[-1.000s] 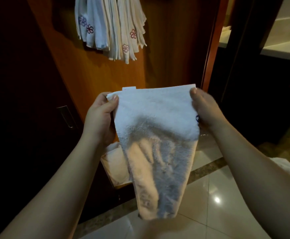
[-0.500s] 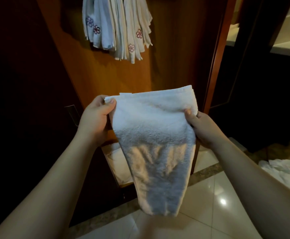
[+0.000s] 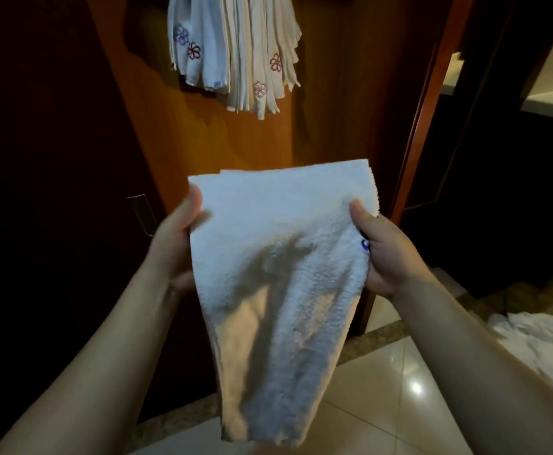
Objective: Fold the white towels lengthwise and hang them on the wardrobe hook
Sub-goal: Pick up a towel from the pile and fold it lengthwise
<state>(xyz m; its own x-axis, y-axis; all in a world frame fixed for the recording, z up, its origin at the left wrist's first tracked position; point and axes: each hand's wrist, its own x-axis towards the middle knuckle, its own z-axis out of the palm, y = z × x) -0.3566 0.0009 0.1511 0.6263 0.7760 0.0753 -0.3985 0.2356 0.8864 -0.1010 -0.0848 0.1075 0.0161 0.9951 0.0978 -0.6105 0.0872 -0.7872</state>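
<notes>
Two hands: left hand [image 3: 173,247] and right hand [image 3: 386,254] apart, each pinching a top side of the white terry towel [image 3: 278,274].
Towel place: held up below the hung white flower-embroidered towels [image 3: 235,50].
Risk: loose layers could slip apart, spoiling the fold.

Single head-worn wide-angle view, so nothing overlapped with a second camera. It looked forward and down from the person's head, close in on the left hand [image 3: 173,238] and right hand [image 3: 388,254] holding the white towel [image 3: 278,274] at frame centre. It faced the wooden wardrobe panel [image 3: 334,110], with the hung towels [image 3: 235,54] cut off at top edge and the tiled floor [image 3: 400,405] low right.
</notes>
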